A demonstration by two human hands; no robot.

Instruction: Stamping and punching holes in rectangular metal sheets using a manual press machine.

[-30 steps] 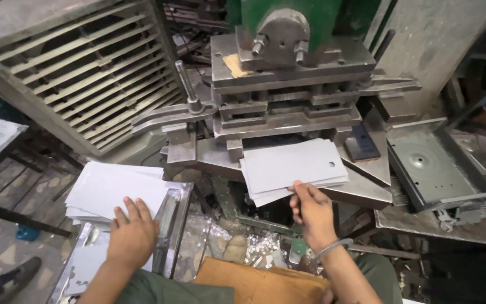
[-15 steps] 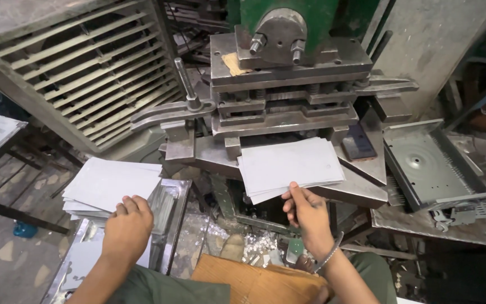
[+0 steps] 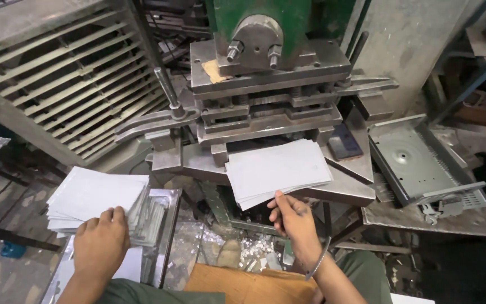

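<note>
1. The person's right hand (image 3: 295, 217) sits near the middle of the scene, fingers curled and thumb pinching the near edge of a small sheaf of pale grey metal sheets (image 3: 278, 170). The grip is closed on that edge, not a wide grasp.

2. Those sheets lie fanned slightly, flat on the steel bed (image 3: 341, 188) of the press, their far edge reaching under the stacked die plates (image 3: 268, 110).

3. Above the die plates rises the green press body (image 3: 305, 19), with a rounded grey block and two bolts on its front.

4. The left hand (image 3: 101, 243) is at the near left, palm down, fingers loosely bent and resting on the near edge of a thicker stack of blank sheets (image 3: 94, 198). Whether it actually grips a sheet I cannot tell; it looks like it is only laid on top.

5. That stack sits on a shiny metal tray (image 3: 167, 233), just left of the press.

6. To the right, well apart from both hands, a grey stamped chassis panel (image 3: 409, 157) leans on a cluttered bench.

7. At the far left stands a slatted metal rack (image 3: 57, 84).

8. Between the hands, close to the person, lies a piece of brown cardboard (image 3: 243, 284), with small bright metal scraps (image 3: 254, 250) scattered just beyond it.
</note>
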